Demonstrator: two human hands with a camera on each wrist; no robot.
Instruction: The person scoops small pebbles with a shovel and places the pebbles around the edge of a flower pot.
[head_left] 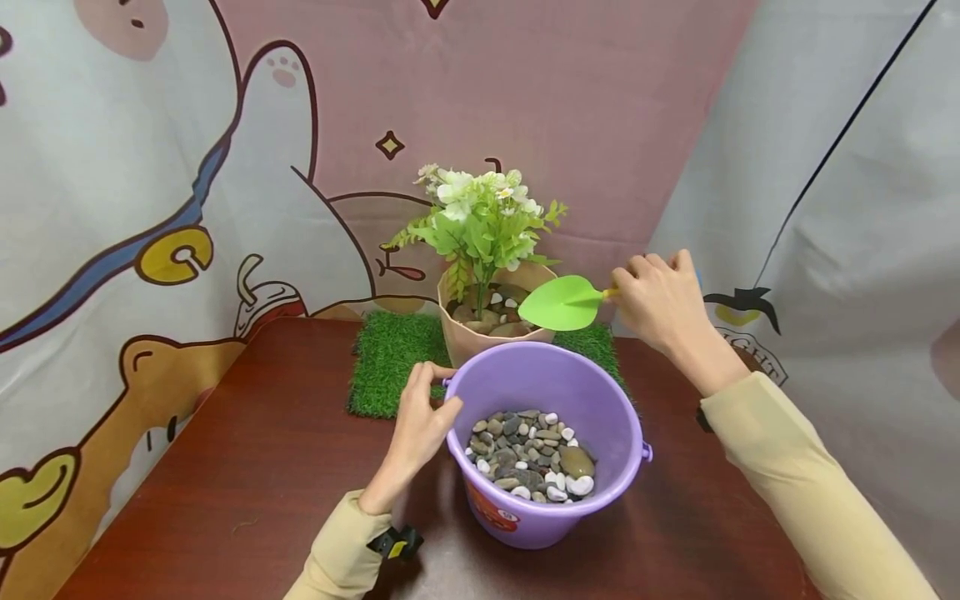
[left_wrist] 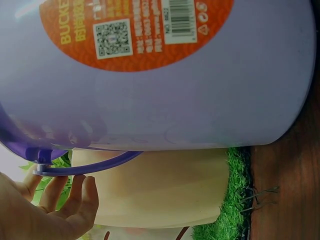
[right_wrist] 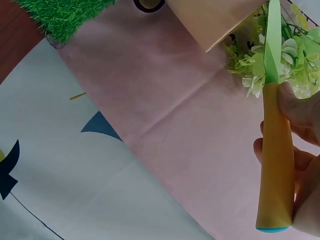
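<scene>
A purple bucket stands on the table with grey, brown and white pebbles in it. My left hand holds the bucket's left rim beside the handle joint, fingers bent. In the left wrist view the bucket's purple handle hangs down by those fingers. My right hand grips a small garden trowel by its orange handle. The green leaf-shaped blade is over the right edge of a beige flowerpot, with no pebbles visible on it. White flowers with green leaves rise from stones in the pot.
Under the pot lies a green artificial grass mat, close behind the bucket. The brown table extends to both sides. A printed cartoon curtain hangs right behind the table and at its sides.
</scene>
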